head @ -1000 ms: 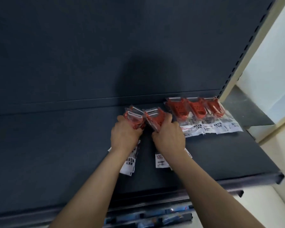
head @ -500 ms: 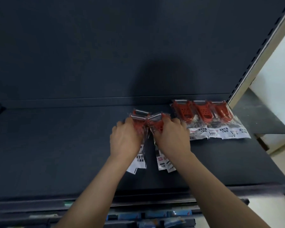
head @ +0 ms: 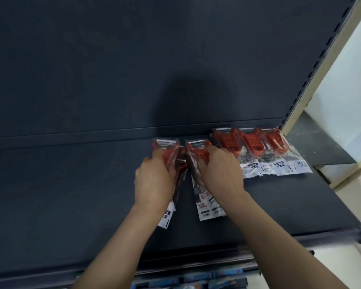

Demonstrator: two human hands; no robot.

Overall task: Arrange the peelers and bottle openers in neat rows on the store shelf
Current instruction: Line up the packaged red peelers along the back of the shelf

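Three red peelers in clear packets (head: pixel 256 149) lie side by side at the back right of the dark shelf (head: pixel 71 195). My left hand (head: pixel 154 182) grips a red packaged peeler (head: pixel 167 148) near the shelf's back. My right hand (head: pixel 219 172) grips another packet bundle (head: pixel 196 148) just to the right of it, its white label ends (head: pixel 208 207) pointing toward me. The two held bundles sit close together, left of the laid row.
The shelf's dark back panel (head: pixel 133 59) rises behind. A cream upright with slots (head: pixel 321 59) bounds the right side. Below the shelf's front lip (head: pixel 300 236), blue packaged goods (head: pixel 196 282) show on a lower level.
Both hands have pushed their peeler packets a little farther toward the back of the shelf and straightened them. The three peelers on the right have not moved.
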